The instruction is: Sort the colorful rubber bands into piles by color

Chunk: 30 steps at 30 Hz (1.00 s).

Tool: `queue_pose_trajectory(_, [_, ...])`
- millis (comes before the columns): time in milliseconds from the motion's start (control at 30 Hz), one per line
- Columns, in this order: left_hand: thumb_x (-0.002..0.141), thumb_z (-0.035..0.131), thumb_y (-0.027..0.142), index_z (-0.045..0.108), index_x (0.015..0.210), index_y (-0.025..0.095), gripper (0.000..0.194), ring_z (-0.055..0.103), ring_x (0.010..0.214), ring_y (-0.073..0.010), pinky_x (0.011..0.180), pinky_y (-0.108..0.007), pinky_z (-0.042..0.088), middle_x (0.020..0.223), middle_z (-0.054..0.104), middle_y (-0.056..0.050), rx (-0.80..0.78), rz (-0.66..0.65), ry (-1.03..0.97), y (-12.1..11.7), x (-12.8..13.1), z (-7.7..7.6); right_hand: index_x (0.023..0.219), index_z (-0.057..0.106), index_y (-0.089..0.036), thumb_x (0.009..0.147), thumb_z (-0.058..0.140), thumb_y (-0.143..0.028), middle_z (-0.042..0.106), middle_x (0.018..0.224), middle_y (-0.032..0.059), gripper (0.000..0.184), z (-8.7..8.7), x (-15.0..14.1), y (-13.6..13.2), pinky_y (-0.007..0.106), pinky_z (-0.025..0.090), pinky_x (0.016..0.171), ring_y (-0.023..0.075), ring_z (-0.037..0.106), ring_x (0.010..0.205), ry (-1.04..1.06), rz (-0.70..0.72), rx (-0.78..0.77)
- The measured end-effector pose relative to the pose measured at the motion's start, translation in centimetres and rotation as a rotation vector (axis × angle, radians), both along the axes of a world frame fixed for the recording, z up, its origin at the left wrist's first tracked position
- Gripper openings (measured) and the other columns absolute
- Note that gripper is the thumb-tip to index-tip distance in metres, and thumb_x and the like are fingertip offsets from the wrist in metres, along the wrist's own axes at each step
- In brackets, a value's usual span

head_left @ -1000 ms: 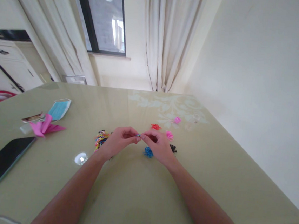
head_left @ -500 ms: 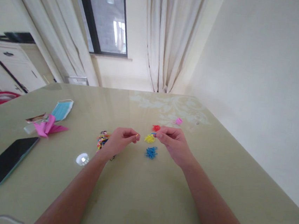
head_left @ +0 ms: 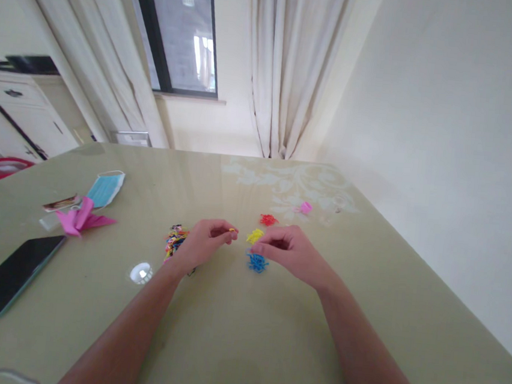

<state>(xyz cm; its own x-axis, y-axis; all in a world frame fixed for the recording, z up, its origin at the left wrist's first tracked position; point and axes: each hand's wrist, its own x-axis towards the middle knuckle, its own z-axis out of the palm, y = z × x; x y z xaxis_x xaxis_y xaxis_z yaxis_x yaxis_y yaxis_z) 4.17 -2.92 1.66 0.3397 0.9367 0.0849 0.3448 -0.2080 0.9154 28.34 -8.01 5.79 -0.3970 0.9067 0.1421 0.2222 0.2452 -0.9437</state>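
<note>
My left hand (head_left: 208, 240) is closed in a pinch, with a tiny yellow rubber band (head_left: 233, 230) at its fingertips. Partly hidden behind that hand lies a mixed pile of colourful rubber bands (head_left: 174, 241). My right hand (head_left: 290, 251) has thumb and forefinger curled together at the upper edge of a pile of blue rubber bands (head_left: 257, 263). Whether a band is still between those fingertips cannot be made out. Just beyond them is a yellow pile (head_left: 255, 235), and farther back a red pile (head_left: 268, 220). A small pink bunch (head_left: 305, 207) lies behind the right hand.
On the left of the glossy table (head_left: 224, 334) are a dark phone (head_left: 9, 280), a pink folded-paper bird (head_left: 82, 217) and a blue face mask (head_left: 106, 189). A round, shiny white object (head_left: 141, 273) sits beside my left forearm. A wall (head_left: 446, 144) runs along the right side.
My right hand has moved toward me and slightly left, from beside the yellow pile to the blue one. The blue band it held is no longer distinct. My left hand has barely moved.
</note>
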Motion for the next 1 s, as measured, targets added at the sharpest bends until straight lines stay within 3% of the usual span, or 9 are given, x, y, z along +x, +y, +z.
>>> queue_pose_trajectory(133, [0.081, 0.075, 0.048, 0.078, 0.085, 0.018, 0.031, 0.071, 0.076, -0.019, 0.071, -0.029, 0.053, 0.081, 0.08, -0.004, 0.008, 0.034, -0.003, 0.1, -0.2, -0.2, 0.061, 0.072, -0.017, 0.089, 0.074, -0.022, 0.058, 0.055, -0.002, 0.029, -1.4, -0.4, 0.7, 0.029, 0.026, 0.055, 0.011, 0.044, 0.054, -0.495, -0.107, 0.189])
queue_pose_trajectory(300, [0.08, 0.077, 0.049, 0.078, 0.084, 0.018, 0.031, 0.071, 0.076, -0.0191, 0.071, -0.029, 0.052, 0.082, 0.08, -0.004, 0.014, 0.041, 0.018, -0.3, 0.1, -0.1, 0.062, 0.076, -0.018, 0.09, 0.074, -0.022, 0.064, 0.059, -0.0001, 0.028, -2.2, -0.4, 1.1, 0.03, 0.027, 0.057, 0.0122, 0.049, 0.056, -0.628, -0.095, 0.22])
queue_pose_trajectory(467, [0.082, 0.076, 0.05, 0.08, 0.084, 0.019, 0.031, 0.068, 0.071, -0.0178, 0.066, -0.028, 0.05, 0.079, 0.08, -0.003, 0.019, -0.029, 0.037, -1.0, 1.2, 0.2, 0.096, 0.084, -0.019, 0.092, 0.077, -0.032, 0.067, 0.071, 0.0012, 0.015, -2.2, -1.1, 1.0, 0.028, 0.036, 0.062, 0.0142, 0.054, 0.065, -0.425, -0.211, 0.252])
queue_pose_trajectory(633, [0.083, 0.075, 0.052, 0.079, 0.083, 0.018, 0.035, 0.066, 0.069, -0.0171, 0.063, -0.027, 0.048, 0.076, 0.078, -0.003, 0.012, -0.092, 0.051, -1.5, 1.8, 0.5, 0.084, 0.081, -0.017, 0.088, 0.08, -0.026, 0.061, 0.067, -0.0005, 0.01, -2.4, -1.7, 1.0, 0.028, 0.035, 0.06, 0.0134, 0.05, 0.064, -0.311, -0.235, 0.262])
queue_pose_trajectory(733, [0.085, 0.074, 0.046, 0.079, 0.089, 0.019, 0.028, 0.069, 0.075, -0.019, 0.069, -0.029, 0.051, 0.082, 0.079, -0.003, 0.055, -0.083, 0.131, -1.3, 1.4, 0.7, 0.083, 0.081, -0.018, 0.087, 0.081, -0.037, 0.057, 0.063, -0.0021, 0.02, -1.6, -1.3, 0.6, 0.028, 0.032, 0.056, 0.0123, 0.044, 0.059, -0.095, -0.21, 0.137])
queue_pose_trajectory(900, [0.095, 0.06, 0.033, 0.078, 0.111, 0.021, 0.027, 0.069, 0.108, -0.0329, 0.095, -0.047, 0.05, 0.116, 0.078, -0.012, 0.303, 0.263, 0.689, -1.1, -0.2, 0.7, 0.071, 0.078, -0.021, 0.074, 0.091, -0.046, 0.064, 0.066, -0.0005, 0.029, -0.2, -0.3, -0.1, 0.029, 0.04, 0.06, 0.0133, 0.051, 0.063, 0.372, -0.148, -0.032])
queue_pose_trajectory(1000, [0.097, 0.055, 0.033, 0.075, 0.12, 0.019, 0.034, 0.064, 0.118, -0.0409, 0.097, -0.055, 0.048, 0.127, 0.072, -0.019, 0.288, 0.332, 0.994, -1.4, -0.7, 0.5, 0.067, 0.077, -0.022, 0.07, 0.093, -0.047, 0.063, 0.064, -0.0009, 0.03, -0.1, -0.2, -0.3, 0.028, 0.04, 0.059, 0.0128, 0.05, 0.061, 0.454, -0.139, -0.056])
